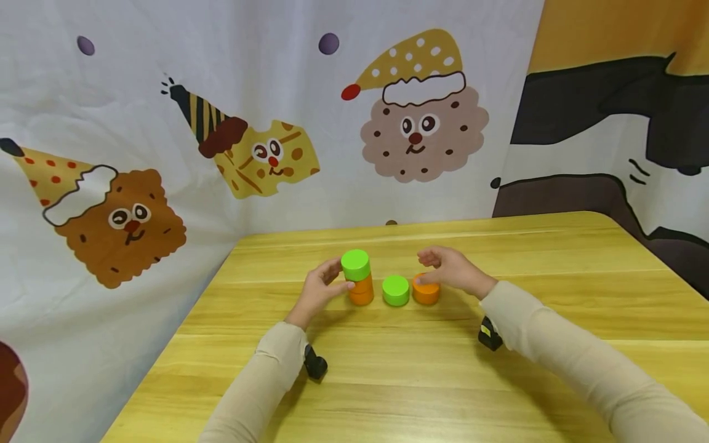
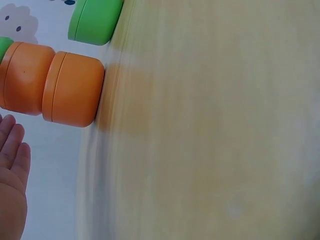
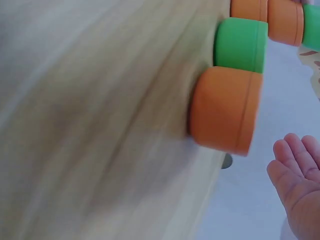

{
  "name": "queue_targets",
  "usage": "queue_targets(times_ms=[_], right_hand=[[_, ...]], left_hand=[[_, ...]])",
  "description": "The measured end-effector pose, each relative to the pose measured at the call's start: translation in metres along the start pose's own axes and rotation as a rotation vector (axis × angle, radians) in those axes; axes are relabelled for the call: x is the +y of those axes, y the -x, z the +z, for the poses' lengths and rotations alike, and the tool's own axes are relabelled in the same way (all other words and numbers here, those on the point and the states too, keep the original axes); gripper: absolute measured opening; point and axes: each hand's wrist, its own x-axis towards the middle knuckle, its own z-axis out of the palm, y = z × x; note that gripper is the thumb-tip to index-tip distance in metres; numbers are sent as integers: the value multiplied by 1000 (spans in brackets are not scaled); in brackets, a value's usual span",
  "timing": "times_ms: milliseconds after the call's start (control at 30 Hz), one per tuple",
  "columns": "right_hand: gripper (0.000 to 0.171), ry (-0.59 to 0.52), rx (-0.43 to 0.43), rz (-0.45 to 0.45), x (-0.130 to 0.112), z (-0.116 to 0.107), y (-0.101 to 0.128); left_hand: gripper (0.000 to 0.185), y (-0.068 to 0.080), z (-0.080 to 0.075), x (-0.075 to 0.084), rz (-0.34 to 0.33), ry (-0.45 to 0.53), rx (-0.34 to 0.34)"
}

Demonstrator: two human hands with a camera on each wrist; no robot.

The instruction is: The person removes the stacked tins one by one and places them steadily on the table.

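Observation:
Three small round lidded jars stand stacked on the table: a green jar [image 1: 356,264] tops two orange jars [image 2: 75,90]. My left hand [image 1: 317,290] is held around the left side of this stack, its thumb in front; in the left wrist view the visible fingers [image 2: 9,142] are extended and apart from the jars. Right of the stack, a single green jar [image 1: 396,291] sits beside a single orange jar [image 1: 426,294]. Over the orange one hovers my right hand [image 1: 456,271], thumb spread; its fingers [image 3: 295,155] look loosely extended, with a gap to the jar in the right wrist view.
The wooden table [image 1: 388,381] has its far edge against a white cloth [image 1: 277,55] printed with cartoon biscuits and cheese. A black wrist device [image 1: 315,363] hangs under the left sleeve, another black device [image 1: 490,334] under the right.

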Motion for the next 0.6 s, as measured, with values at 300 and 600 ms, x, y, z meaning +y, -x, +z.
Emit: queue_targets(times_ms=[300, 600], right_hand=[[64, 47, -21, -47, -15, 4, -15], [65, 51, -30, -78, -31, 12, -25]], left_hand=[[60, -12, 0, -32, -24, -15, 17], [54, -12, 3, -34, 13, -27, 26]])
